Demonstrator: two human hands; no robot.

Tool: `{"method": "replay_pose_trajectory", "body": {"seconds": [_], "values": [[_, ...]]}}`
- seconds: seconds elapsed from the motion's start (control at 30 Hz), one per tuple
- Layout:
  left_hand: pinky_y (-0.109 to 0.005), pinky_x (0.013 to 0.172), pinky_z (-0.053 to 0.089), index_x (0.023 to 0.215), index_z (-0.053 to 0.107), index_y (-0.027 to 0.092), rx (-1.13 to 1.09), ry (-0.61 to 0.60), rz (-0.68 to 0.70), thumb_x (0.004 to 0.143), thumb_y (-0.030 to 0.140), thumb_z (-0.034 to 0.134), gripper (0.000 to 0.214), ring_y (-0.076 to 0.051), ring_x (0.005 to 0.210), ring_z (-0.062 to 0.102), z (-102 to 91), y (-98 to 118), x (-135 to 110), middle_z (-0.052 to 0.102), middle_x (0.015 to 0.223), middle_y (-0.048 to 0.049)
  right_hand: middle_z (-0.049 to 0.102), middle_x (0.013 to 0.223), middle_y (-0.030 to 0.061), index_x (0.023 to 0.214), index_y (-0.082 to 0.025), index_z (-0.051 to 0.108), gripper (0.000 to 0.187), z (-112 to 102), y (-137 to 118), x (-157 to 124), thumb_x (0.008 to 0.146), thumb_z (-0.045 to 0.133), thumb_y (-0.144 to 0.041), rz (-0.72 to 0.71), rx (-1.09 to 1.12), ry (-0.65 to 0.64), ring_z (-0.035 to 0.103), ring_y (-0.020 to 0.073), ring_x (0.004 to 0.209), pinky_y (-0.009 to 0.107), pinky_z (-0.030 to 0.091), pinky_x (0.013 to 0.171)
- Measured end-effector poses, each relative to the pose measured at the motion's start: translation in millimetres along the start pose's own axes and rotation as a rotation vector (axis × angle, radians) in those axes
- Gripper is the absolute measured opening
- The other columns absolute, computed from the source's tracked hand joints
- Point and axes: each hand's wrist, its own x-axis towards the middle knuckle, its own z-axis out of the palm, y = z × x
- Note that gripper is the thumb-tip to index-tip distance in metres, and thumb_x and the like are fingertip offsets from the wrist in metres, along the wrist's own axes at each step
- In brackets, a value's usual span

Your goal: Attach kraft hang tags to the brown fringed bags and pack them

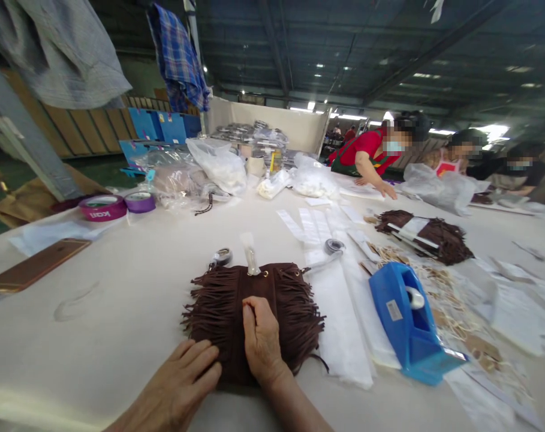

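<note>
A dark brown fringed bag [258,288] lies on the white table in front of me, its fringe spread to both sides. A clear plastic-wrapped piece [252,258] stands up from its top edge, beside small metal eyelets. My left hand [184,375] rests flat on the bag's lower left corner, fingers stretched and close together. Over the middle of the bag, my right hand [263,339] has its fingers curled in, thumb against forefinger. What those fingertips pinch, if anything, is hidden. Dark rings with wrapping [334,246] lie near the bag's top right.
A blue tape dispenser [407,324] stands at right, beside white paper strips [339,312] and strung tags. Another brown fringed bag [425,234] lies beyond. Tape rolls [102,207] and a phone [36,264] are at left. Co-workers [366,150] lean over the table's far side.
</note>
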Motion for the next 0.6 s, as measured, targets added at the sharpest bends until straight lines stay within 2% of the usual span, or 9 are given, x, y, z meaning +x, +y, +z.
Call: {"method": "replay_pose_trajectory", "body": {"seconds": [0.13,0.2,0.27,0.33,0.4,0.47,0.53,0.6], "values": [[-0.029,0.066,0.039,0.061,0.052,0.021,-0.046,-0.209,-0.108,0.086,0.025,0.044,0.026,-0.015,0.067,0.052,-25.4,-20.2,-10.3,0.056,0.067,-0.0003,0.061,0.084,0.0049,0.09,-0.017,0.057,0.021,0.7,-1.2,-0.2,0.089,0.036,-0.018,-0.021,-0.008,0.015,0.056,0.0137,0.079,0.025,0.046,0.073],[-0.027,0.055,0.037,0.056,0.049,0.021,-0.023,-0.16,-0.188,0.084,0.031,0.048,0.03,-0.013,0.055,0.048,-40.0,-25.9,2.8,0.051,0.058,0.0016,0.061,0.083,0.0045,0.089,-0.017,0.057,0.02,2.8,-1.1,0.0,0.088,0.037,-0.018,-0.006,0.003,0.027,0.057,0.0137,0.078,0.025,0.046,0.073],[-0.027,0.058,0.042,0.064,0.054,0.022,-0.018,-0.032,-0.265,0.085,0.033,0.046,0.025,-0.014,0.061,0.053,-42.2,-23.1,31.4,0.056,0.064,0.0003,0.06,0.083,0.004,0.089,-0.018,0.057,0.02,5.1,-0.2,0.1,0.088,0.037,-0.019,0.032,0.033,0.051,0.057,0.0136,0.078,0.025,0.047,0.073],[-0.028,0.077,0.048,0.085,0.06,0.021,-0.105,0.054,-0.37,0.087,0.032,0.037,0.025,-0.017,0.084,0.058,-26.2,-15.6,67.4,0.062,0.085,-0.0039,0.06,0.083,0.0041,0.089,-0.018,0.057,0.021,6.2,1.9,0.5,0.088,0.037,-0.021,0.087,0.084,0.084,0.058,0.0138,0.079,0.025,0.048,0.074],[-0.031,0.087,0.047,0.101,0.058,0.018,-0.26,0.093,-0.559,0.088,0.03,0.029,0.033,-0.018,0.097,0.057,5.3,-8.9,98.1,0.062,0.1,-0.0075,0.062,0.09,0.0056,0.095,-0.018,0.057,0.023,4.7,5.7,2.3,0.088,0.036,-0.024,0.156,0.151,0.111,0.059,0.0147,0.084,0.027,0.049,0.078],[-0.034,0.089,0.048,0.107,0.056,0.016,-0.38,0.109,-0.725,0.086,0.026,0.027,0.037,-0.018,0.096,0.059,42.3,-5.4,114.5,0.062,0.104,-0.0092,0.063,0.101,0.0081,0.103,-0.017,0.056,0.028,1.3,10.5,6.5,0.087,0.036,-0.025,0.228,0.19,0.145,0.06,0.0159,0.093,0.03,0.049,0.085],[-0.041,0.086,0.049,0.102,0.058,0.014,-0.392,0.113,-0.733,0.08,0.023,0.029,0.037,-0.022,0.094,0.059,73.6,-4.4,115.6,0.063,0.101,-0.0125,0.061,0.111,0.0106,0.11,-0.015,0.055,0.032,-2.0,15.4,13.3,0.086,0.037,-0.025,0.256,0.156,0.172,0.057,0.0173,0.103,0.033,0.045,0.094],[-0.043,0.088,0.048,0.097,0.061,0.016,-0.402,0.081,-0.667,0.076,0.024,0.036,0.034,-0.024,0.095,0.059,93.2,-4.7,107.6,0.064,0.099,-0.0122,0.058,0.118,0.0127,0.113,-0.013,0.055,0.036,-3.8,19.9,22.1,0.086,0.036,-0.027,0.231,0.056,0.163,0.054,0.0192,0.11,0.037,0.041,0.099]]}}
